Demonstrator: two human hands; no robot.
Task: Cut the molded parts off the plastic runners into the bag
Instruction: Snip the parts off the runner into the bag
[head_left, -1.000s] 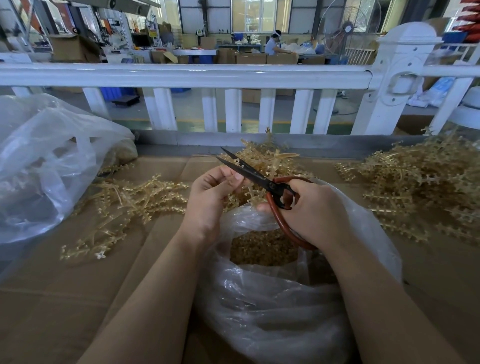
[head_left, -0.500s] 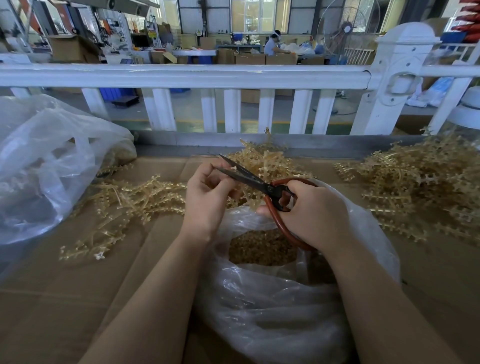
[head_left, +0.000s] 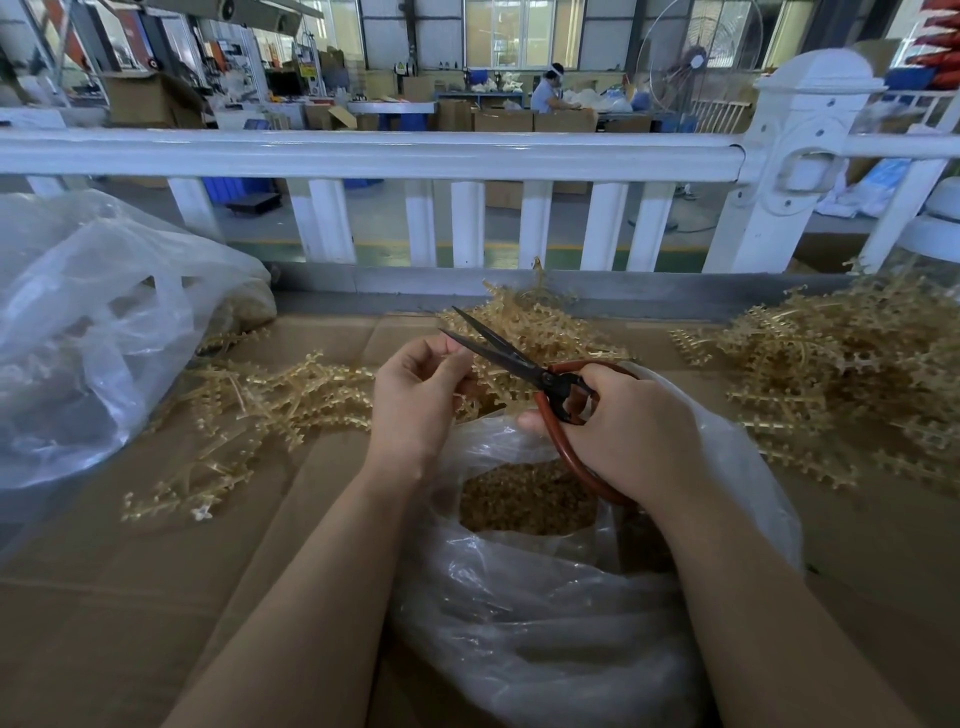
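From the head view, we hold our right hand (head_left: 631, 431) curled through the red loops of the scissors (head_left: 524, 364), gripping them over the bag (head_left: 545, 623). The dark blades stand parted, pointing up and to the left, with their tips just above our left hand (head_left: 415, 395).

Our left hand is closed, its fingers bent in toward the palm right at the lower blade. It seems to pinch a small piece of runner there, but we cannot tell what it holds, since the fingers hide it.

The bag lies open directly beneath both hands, between our forearms, and a heap of cut parts (head_left: 524, 499) shows through its mouth.

Runners (head_left: 270, 400) lie loose on the cardboard (head_left: 104, 597) to the left of our left hand. A second clump (head_left: 535, 322) sits behind the scissors, and a large pile (head_left: 841, 384) covers the right side.

Another clear bag (head_left: 93, 332) slumps at the far left edge. A white railing (head_left: 363, 156) runs across behind the work surface, and beyond it a person (head_left: 550, 96) sits at a distant bench among cartons.
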